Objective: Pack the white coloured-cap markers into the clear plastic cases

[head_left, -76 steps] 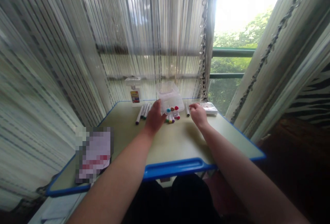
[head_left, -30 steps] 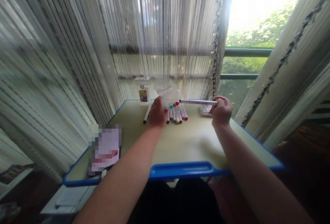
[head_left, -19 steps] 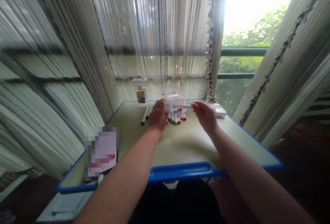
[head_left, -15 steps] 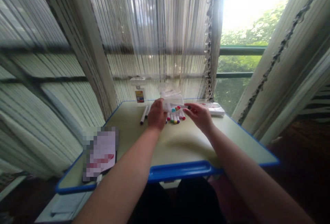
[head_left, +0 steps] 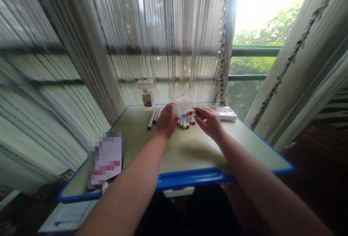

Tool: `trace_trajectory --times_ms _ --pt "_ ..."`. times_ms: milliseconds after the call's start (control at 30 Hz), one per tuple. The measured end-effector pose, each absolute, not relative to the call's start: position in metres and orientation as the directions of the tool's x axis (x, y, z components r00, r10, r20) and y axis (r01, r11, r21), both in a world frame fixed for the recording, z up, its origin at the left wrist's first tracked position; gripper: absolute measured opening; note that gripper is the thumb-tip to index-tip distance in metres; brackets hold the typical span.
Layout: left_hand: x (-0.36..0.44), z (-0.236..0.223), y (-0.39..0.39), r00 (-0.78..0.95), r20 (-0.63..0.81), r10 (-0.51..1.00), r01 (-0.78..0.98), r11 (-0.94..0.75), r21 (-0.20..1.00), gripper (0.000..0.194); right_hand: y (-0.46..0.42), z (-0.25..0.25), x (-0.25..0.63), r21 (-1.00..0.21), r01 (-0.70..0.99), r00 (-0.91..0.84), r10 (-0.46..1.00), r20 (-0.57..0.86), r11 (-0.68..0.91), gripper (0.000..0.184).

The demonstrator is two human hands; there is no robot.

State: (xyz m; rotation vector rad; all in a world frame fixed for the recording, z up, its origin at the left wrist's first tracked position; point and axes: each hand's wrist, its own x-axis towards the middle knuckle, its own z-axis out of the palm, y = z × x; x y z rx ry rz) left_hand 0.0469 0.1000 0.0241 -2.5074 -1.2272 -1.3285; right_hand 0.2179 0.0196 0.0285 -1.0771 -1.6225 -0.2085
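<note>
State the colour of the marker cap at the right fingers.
The marker cap looks near black, best in the head view.

– Where does the view look from?
– The head, forward and down across the tabletop (head_left: 195,154) to the string curtain (head_left: 163,36).
– How near?
– Close above the forearms (head_left: 145,163), left hand (head_left: 166,120) and right hand (head_left: 210,120) mid-view.

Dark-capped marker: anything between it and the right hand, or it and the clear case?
Nothing visible: the right hand is at the dark-capped marker, itself at the clear case. Closest neighbour: red cap, contact unclear.
</note>
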Motion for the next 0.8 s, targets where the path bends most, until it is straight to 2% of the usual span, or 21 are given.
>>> trace_trajectory --times_ms 133,400,667,800 --pt "0.047 0.023 0.102 0.318 0.725 0.611 0.665 -0.689 0.288 0.051 0.021 0.029 0.219 -0.35 0.747 0.039 0.49 0.871 0.564 0.025" --pt "0.047 0.019 0.105 0.301 0.773 0.558 0.625 -0.728 0.283 0.05 0.021 0.029 0.217 -0.359 0.723 0.052 0.472 0.88 0.59 0.027" --pt "0.047 0.015 0.111 0.284 0.8 0.528 0.617 -0.74 0.269 0.045 0.021 0.03 0.22 -0.341 0.727 0.035 0.464 0.885 0.596 0.011" --pt "0.048 0.015 0.112 0.261 0.814 0.519 0.59 -0.753 0.291 0.043 0.029 0.022 0.225 -0.392 0.721 0.104 0.471 0.876 0.571 0.022"
